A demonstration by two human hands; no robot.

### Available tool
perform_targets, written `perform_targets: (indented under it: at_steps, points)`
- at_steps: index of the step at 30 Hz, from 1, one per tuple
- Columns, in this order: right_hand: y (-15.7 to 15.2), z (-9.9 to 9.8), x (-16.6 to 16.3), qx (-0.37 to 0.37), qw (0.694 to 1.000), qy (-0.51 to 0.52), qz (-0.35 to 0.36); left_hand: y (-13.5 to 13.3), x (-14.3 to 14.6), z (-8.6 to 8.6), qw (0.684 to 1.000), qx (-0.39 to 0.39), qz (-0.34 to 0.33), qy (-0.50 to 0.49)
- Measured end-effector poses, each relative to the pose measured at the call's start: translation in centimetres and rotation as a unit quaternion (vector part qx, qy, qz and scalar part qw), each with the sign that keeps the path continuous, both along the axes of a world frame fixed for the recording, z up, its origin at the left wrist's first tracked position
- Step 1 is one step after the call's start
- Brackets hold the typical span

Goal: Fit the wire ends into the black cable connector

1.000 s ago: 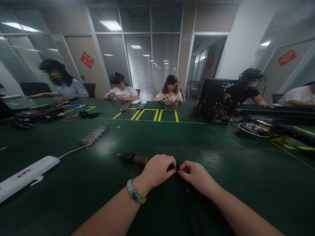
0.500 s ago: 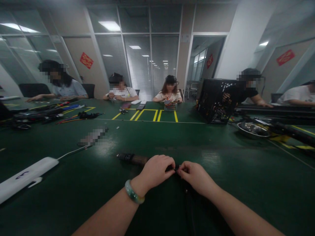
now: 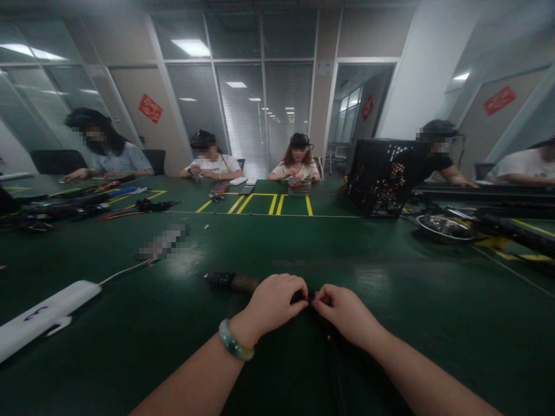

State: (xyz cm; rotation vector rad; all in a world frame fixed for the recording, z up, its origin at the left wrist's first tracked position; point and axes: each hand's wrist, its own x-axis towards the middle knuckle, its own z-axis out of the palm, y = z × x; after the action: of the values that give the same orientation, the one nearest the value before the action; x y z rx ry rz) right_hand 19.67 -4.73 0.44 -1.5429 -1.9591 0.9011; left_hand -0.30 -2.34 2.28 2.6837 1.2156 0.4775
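On the green table lies a long dark cylindrical object (image 3: pixel 245 283), brownish in the middle, with a black ringed end and a metal tip at the left. My left hand (image 3: pixel 277 297), a jade-coloured bangle (image 3: pixel 235 341) on its wrist, covers its right part, the fingers curled in a pinch on its dark end. Close against those fingertips, my right hand (image 3: pixel 342 309) is closed in a pinch too. What it holds is too small and too hidden to name. Below the right hand a thin dark strip (image 3: pixel 332 358), perhaps a cable, runs towards me.
To the left lie a white power strip (image 3: pixel 52 318) and a blurred-out flat device (image 3: pixel 162 242) on a white cord. Tangled cables (image 3: pixel 147 205) sit further back. At the right are a black perforated case (image 3: pixel 381 179) and a metal bowl (image 3: pixel 446 226). Several people sit around the table.
Both hands stay in nearly the same place with their fingers pinched. The view has shifted very slightly. At the far left, a person's hand has moved a little to the right.
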Motion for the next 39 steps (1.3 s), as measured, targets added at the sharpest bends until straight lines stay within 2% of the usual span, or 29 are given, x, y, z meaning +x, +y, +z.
perform_targets:
  at_steps: [26, 39]
  points:
    - [-0.14, 0.31, -0.08, -0.02, 1.0, -0.002, -0.01, 0.04, -0.16, -0.03, 0.999, -0.016, -0.004, -0.029]
    - [-0.5, 0.48, -0.54, 0.011, 0.999, -0.028, -0.025, 0.06, -0.15, -0.11, 1.0, -0.007, -0.008, -0.029]
